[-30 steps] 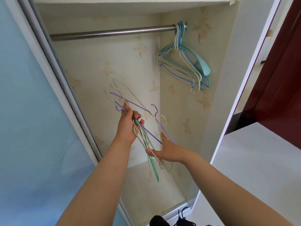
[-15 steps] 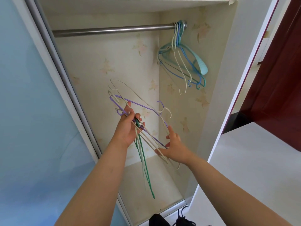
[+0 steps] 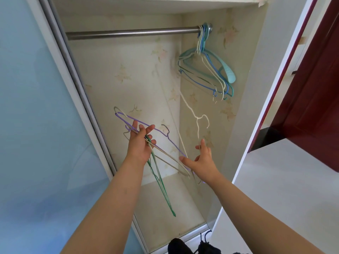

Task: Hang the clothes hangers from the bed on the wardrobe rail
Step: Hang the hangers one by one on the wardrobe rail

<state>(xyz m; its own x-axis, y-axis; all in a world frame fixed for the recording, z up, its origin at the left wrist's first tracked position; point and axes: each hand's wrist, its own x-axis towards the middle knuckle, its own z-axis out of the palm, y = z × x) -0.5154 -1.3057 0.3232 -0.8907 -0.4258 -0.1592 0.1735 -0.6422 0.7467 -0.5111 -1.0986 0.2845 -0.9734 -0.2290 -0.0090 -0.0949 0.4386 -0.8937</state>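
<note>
Left hand: the left hand [image 3: 139,146] is raised in front of the open wardrobe, its grip closed round a bundle of wire hangers [image 3: 157,153].
Bundle: it holds a purple hanger [image 3: 146,126], cream ones and a green hanger [image 3: 163,189] whose long end points down toward the wardrobe floor [image 3: 176,208].
Right hand: the right hand [image 3: 202,162] is just right of the bundle, fingers spread and lightly bent; its grip touches the lower end of a cream hanger [image 3: 199,123], but whether it pinches the wire cannot be told.
Cream hanger: it stands up above the right hand, tilted and blurred, apart from the bundle.
Rail: the metal rail [image 3: 132,33] runs across the top of the wardrobe.
Hung hangers: a cluster of blue, teal and cream hangers [image 3: 211,70] hangs at the rail's right end, against the side wall.
Door: a pale blue sliding door [image 3: 33,107] fills the left.
</note>
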